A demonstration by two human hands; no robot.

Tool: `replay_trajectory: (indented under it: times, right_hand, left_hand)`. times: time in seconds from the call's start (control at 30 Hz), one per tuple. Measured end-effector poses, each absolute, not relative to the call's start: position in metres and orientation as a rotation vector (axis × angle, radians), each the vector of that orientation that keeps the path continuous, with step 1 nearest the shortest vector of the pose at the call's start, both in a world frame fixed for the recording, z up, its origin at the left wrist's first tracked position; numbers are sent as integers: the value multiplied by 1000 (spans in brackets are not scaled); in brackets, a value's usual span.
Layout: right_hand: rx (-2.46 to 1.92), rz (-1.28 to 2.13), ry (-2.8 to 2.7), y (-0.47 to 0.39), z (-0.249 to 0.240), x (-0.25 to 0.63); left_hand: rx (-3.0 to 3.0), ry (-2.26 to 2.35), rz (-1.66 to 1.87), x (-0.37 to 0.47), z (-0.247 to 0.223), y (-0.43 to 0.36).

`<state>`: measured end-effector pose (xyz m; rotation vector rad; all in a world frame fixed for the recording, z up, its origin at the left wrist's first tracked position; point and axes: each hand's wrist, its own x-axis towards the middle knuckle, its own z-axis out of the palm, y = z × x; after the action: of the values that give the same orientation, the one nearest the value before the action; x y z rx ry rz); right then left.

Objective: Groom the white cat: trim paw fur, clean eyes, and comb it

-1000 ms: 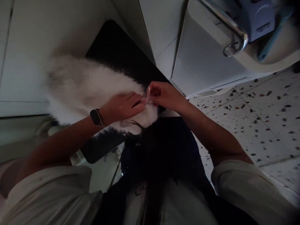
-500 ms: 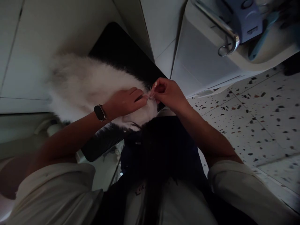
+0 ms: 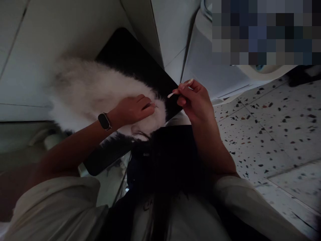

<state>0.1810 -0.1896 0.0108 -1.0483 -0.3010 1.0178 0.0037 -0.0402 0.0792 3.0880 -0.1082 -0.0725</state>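
A fluffy white animal (image 3: 92, 87) lies along a black board (image 3: 140, 57), with its head close to my body. My left hand (image 3: 136, 110) rests on the head, its fingers closed around what looks like an ear; the fingertips partly hide it. To the right, apart from the animal, my right hand (image 3: 194, 97) pinches a cotton swab (image 3: 171, 95). One white tip points toward the animal's head and the other end sticks out above the fingers. A dark band with a small screen (image 3: 104, 121) is on my left wrist.
White tiled wall (image 3: 32, 67) is behind the board. A pale cart (image 3: 213, 63) stands at the upper right; its top is pixelated. Speckled floor (image 3: 263, 134) is at the right. A glass surface (image 3: 110, 184) lies below the board.
My right hand has moved right, away from the animal's head, and the cotton swab now shows clearly in it. My left hand stays on the head. The view has shifted slightly.
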Motion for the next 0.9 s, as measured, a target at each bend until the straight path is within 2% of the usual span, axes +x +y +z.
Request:
replay_trajectory:
  times: [0.17, 0.37, 0.47, 0.53, 0.63, 0.77, 0.9]
  right_hand:
    - [-941, 1023, -164, -201, 22, 178]
    - [-901, 936, -3, -241, 25, 179]
    - [-948, 847, 73, -271, 21, 182]
    - [-992, 756, 121, -294, 18, 184]
    - [-1099, 587, 155, -328, 13, 191]
    - [-1290, 477, 162, -367, 10, 202]
    - [-1349, 436, 167, -386, 16, 207]
  left_hand:
    - [3101, -102, -158, 5, 84, -46]
    - [2850, 166, 575, 5, 131, -83]
    - [2583, 51, 707, -9, 163, -115]
    - [2481, -56, 674, -24, 166, -138]
    - [2406, -52, 472, -50, 127, -176]
    - [2382, 449, 63, -93, 22, -224]
    - [2397, 1030, -22, -139, -68, -242]
